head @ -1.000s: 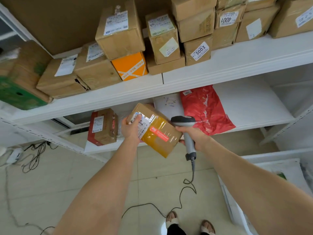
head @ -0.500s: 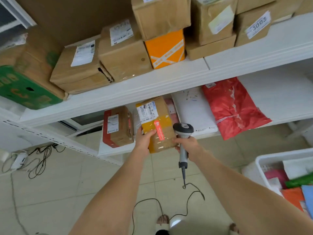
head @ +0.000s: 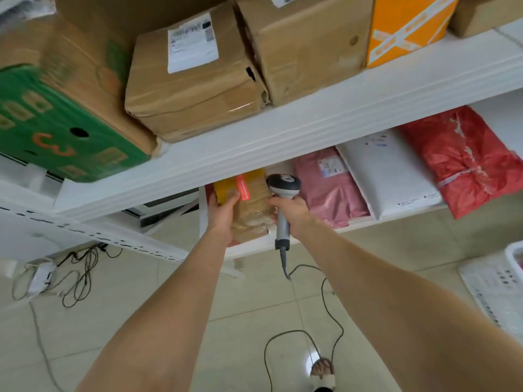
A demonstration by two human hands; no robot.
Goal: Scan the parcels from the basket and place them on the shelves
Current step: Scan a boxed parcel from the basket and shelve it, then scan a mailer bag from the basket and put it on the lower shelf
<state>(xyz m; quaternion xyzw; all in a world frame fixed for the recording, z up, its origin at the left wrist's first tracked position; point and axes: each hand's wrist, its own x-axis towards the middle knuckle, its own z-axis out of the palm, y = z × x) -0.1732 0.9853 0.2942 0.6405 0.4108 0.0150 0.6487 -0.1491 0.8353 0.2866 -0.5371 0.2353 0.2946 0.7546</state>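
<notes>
Head cam: 1 taped cardboard parcel [head: 252, 206] at lower shelf [head: 254, 246] left end, long axis front-to-back, far end pointing inward. L hand [head: 222, 213] grips it; R hand [head: 291, 212] grips 1 barcode scanner [head: 283, 188]. 3 mailer bags [head: 387, 174] to the right.

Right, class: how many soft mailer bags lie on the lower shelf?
3, side by side: pink mailer bag, white mailer bag, red mailer bag rightmost. Others may hide behind.
</notes>
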